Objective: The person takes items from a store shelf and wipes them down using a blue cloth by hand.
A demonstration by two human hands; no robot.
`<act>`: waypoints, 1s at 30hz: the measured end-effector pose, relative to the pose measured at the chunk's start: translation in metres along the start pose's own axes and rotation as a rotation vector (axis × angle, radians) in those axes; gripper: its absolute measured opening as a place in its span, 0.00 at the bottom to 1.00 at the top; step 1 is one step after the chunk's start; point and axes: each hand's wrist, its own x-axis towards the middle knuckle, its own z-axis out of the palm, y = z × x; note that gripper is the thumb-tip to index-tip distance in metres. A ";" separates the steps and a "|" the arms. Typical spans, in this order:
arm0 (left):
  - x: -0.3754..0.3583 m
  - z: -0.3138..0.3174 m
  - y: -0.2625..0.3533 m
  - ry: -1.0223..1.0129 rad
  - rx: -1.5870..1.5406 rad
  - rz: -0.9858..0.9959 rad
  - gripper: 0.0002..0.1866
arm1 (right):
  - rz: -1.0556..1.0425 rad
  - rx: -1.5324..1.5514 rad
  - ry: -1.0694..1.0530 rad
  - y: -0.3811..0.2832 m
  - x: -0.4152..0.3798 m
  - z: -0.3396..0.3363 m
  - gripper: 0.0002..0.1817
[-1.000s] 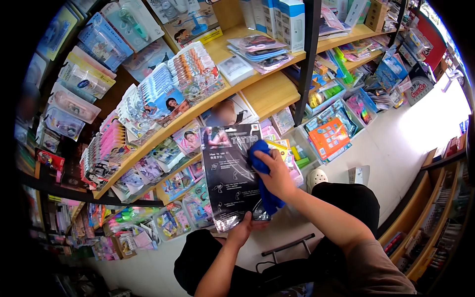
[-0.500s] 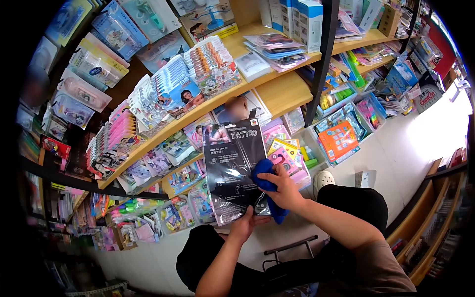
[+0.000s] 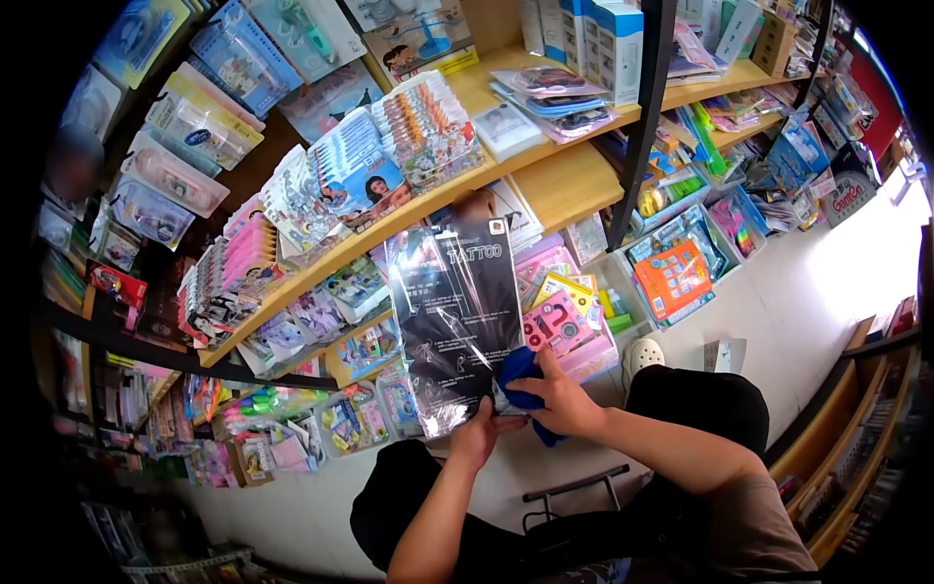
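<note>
A black temporary tattoo packet (image 3: 457,311) in clear plastic is held up before me, its printed instruction side facing me. My left hand (image 3: 477,435) grips the packet's bottom edge, thumb on the front and fingers behind. In my right hand (image 3: 564,397) is a bunched blue cloth (image 3: 522,378), pressed against the packet's lower right corner. Part of the cloth hangs down below that hand. Light glares off the plastic around the middle of the packet.
Packaged goods stand along a wooden shelf (image 3: 389,212) in front. Clear bins, one with an orange packet (image 3: 671,280), sit lower right. A pink box of stationery (image 3: 559,321) lies behind my right hand. Below are a metal stool frame (image 3: 574,487) and a white clog (image 3: 642,357).
My right hand has moved the blue cloth down the packet's right side to the lower corner. The packet has shifted slightly left and its glare has changed.
</note>
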 end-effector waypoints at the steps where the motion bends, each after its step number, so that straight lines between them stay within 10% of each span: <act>1: -0.001 0.001 0.000 0.005 0.011 0.003 0.22 | -0.004 -0.004 -0.004 0.000 0.000 -0.001 0.28; 30: -0.035 -0.008 0.001 -0.095 0.155 -0.121 0.22 | 0.045 -0.015 0.576 -0.002 0.066 -0.042 0.21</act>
